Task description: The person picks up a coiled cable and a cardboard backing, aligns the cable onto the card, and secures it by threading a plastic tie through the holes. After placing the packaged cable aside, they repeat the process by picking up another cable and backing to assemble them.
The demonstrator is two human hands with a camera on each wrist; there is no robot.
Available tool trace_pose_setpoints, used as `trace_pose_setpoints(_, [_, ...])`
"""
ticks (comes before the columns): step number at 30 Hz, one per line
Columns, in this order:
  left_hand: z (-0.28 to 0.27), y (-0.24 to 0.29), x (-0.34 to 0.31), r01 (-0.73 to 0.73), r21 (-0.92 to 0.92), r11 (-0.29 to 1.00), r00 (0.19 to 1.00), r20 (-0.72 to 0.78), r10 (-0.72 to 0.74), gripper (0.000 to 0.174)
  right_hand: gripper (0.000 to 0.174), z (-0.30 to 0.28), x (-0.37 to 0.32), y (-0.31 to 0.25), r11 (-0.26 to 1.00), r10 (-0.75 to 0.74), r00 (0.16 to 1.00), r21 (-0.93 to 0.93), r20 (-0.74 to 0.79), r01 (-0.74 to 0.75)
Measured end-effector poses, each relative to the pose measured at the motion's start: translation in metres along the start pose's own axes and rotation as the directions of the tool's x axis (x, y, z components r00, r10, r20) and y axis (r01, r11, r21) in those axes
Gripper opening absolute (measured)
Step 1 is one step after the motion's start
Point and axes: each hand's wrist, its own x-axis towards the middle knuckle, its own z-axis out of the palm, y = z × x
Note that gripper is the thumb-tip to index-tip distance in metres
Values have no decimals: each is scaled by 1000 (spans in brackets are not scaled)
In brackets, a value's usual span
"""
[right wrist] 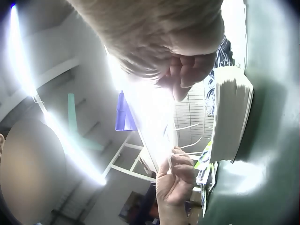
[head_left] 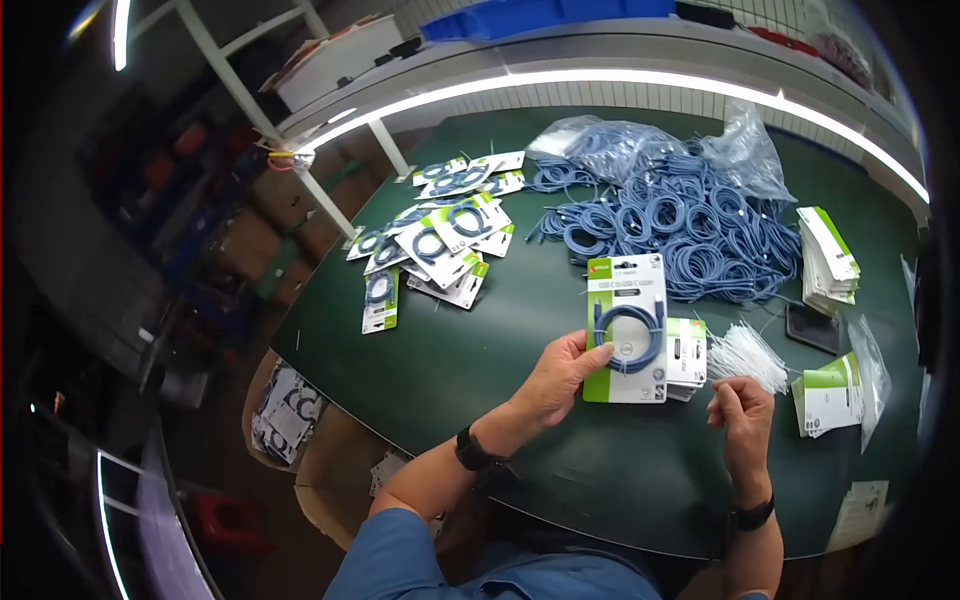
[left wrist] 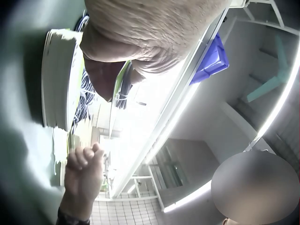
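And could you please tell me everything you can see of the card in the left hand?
The card is a tall rectangle, thin, apparently cardboard, printed white and green, with text across its upper part and a dark cut-out near the top. A blue cable lies coiled on its front, both ends pointing up the card. The left hand grips its lower left edge, thumb on the front. Its face is turned to the head camera, partly hiding a stack.

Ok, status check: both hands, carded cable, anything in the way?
Left hand grips carded cable at its edge. Right hand curled, nothing visibly held. No clear obstruction; card stack partly hidden behind carded cable, white ties near right hand.
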Motion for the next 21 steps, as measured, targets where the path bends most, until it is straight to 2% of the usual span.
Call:
trace_pose_setpoints(2, [-15,9,3,-10,-9,1000,999,-37,9,28,15,0,-3,2,999,-4,1000,-46,12,5])
trace_pose_setpoints(4, [-43,26,8,-80,-93,992,991,-115,69,27,15,1,-3,4,999,-10,1000,-43,26,12])
trace_pose_setpoints(8, [-81,79,19,-247,-39,968,935,-271,228,25,16,1,-4,1,998,-18,1000,-54,19,19])
trace_pose_setpoints(11, [-111,127,34,-261,-15,965,925,-291,246,26,16,2,-3,-1,998,-8,1000,-55,16,9])
trace_pose_setpoints(13, [-141,149,56,-439,25,898,827,-379,415,29,17,3,-3,-1,999,-4,1000,-46,28,5])
trace_pose_setpoints(14, [-153,150,65,-436,22,900,831,-375,411,29,17,4,-5,-1,999,4,999,-43,33,-3])
trace_pose_setpoints(17, [-178,146,90,-280,-13,960,876,-413,250,37,16,5,-7,-3,998,1,999,-55,42,1])
trace_pose_setpoints(21, [-179,88,99,-296,47,954,842,-459,284,41,15,5,-5,0,999,-3,999,-44,42,5])
